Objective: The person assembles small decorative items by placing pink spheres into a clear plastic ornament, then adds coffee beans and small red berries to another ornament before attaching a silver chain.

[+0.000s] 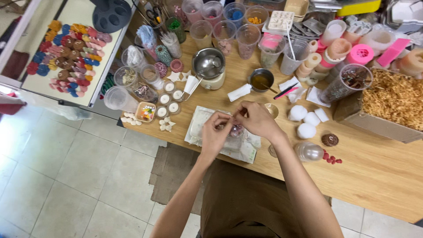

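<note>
I see open bare wooden table (379, 176) at the near right, past the clear dome (309, 151) and the red beads (332, 159). To the far side, plastic cups (224, 31) and the metal melting pot (209, 67) block passage. The cardboard box of shredded paper (387, 105) walls off the right; tealight candles (168, 103) crowd the left.

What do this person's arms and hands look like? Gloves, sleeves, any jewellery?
Both arms are bare right up the forearms, with no sleeves in view. The left hand and the right hand wear no gloves, and I can make out no watch, bracelet or ring. A brown garment shows below.
</note>
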